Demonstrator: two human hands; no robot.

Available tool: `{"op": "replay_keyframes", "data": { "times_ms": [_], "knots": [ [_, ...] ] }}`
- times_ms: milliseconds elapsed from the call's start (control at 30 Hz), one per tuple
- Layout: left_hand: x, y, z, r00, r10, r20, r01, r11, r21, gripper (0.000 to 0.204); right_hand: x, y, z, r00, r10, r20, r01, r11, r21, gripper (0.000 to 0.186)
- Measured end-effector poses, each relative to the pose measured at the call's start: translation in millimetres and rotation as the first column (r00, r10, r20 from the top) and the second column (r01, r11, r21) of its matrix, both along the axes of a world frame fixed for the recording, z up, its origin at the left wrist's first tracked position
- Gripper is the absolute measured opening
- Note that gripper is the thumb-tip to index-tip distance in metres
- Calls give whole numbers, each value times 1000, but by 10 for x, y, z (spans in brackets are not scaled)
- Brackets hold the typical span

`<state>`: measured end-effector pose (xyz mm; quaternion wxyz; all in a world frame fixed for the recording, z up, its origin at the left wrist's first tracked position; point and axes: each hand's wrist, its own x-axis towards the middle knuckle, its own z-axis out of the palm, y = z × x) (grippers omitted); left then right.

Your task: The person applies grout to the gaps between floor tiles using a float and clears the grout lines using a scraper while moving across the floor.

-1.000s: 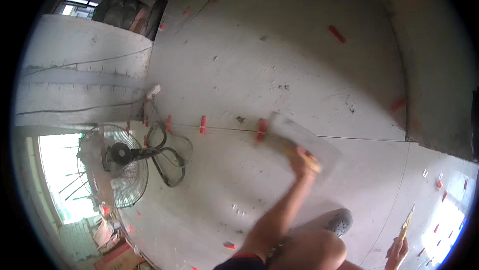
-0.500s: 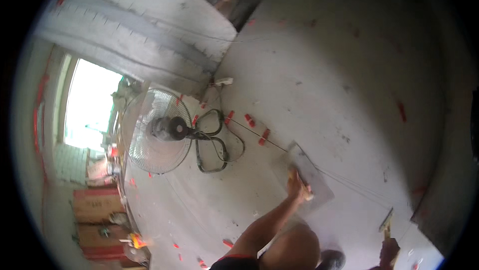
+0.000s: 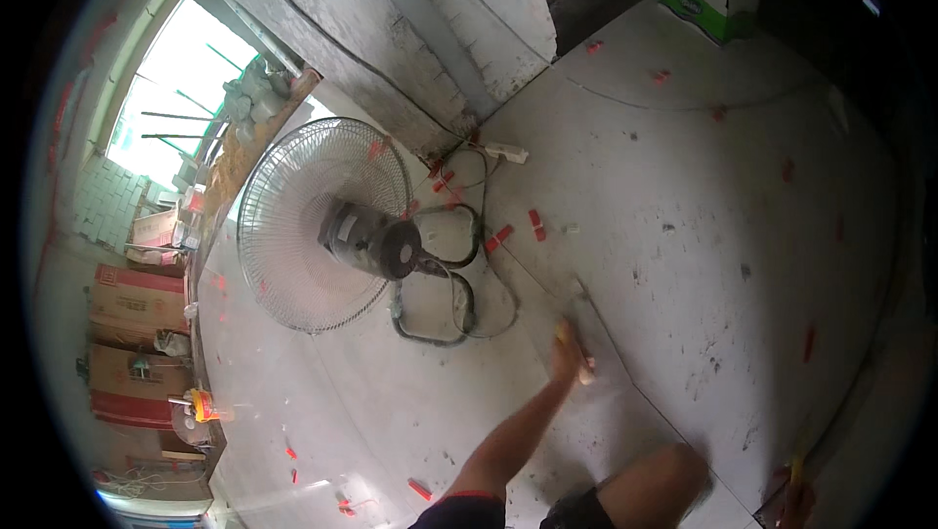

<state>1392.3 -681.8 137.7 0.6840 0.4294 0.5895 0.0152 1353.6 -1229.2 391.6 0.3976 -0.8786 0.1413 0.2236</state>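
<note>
my left hand (image 3: 570, 361) is grasping the trowel (image 3: 562, 332) by its yellowish handle, low down at the floor (image 3: 703, 216), near the middle of the view. i think the grip is so low in order that the blade can lie almost flat, but the blade is grey and blurred, so i cannot tell exactly where it ends. it sits about at the dark seam (image 3: 689, 444), which runs on toward the lower right. my right hand (image 3: 799, 502) is in shadow; its fingers seem closed around a tool (image 3: 797, 470) with a yellow handle, which points up, away from the floor. perhaps it is held aside so that the left arm has its room.

the bent knee (image 3: 664, 490) stands between both hands and limits how the left elbow may come to the right. on the left side, the fan (image 3: 366, 236) is the nearest obstacle: its tube base (image 3: 427, 338) and a loose cable (image 3: 515, 306) lie not far from the hand. two red wedges (image 3: 498, 238) are ahead, at and beside the seam. the widest open room is forward and right, as far as the green-white box (image 3: 705, 6).
</note>
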Motion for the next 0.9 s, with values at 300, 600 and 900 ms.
{"op": "replay_keyframes", "data": {
  "times_ms": [300, 600, 900],
  "knots": [
    [963, 2411, -52, 921, 357, 156, -364, 931, 22, 58, 691, 279, -1089, 947, 144, -288, -156, 987, -20, 45],
    [765, 1242, 41, 973, 196, -120, -197, 980, 2, 55, 2144, -101, -2058, 849, 318, -422, -350, 937, 0, 71],
    [1149, 2128, -453, 982, 132, -132, -32, 815, 578, 40, 4807, 2703, -1727, 964, 149, -222, -159, 987, -26, 26]
  ]
}}
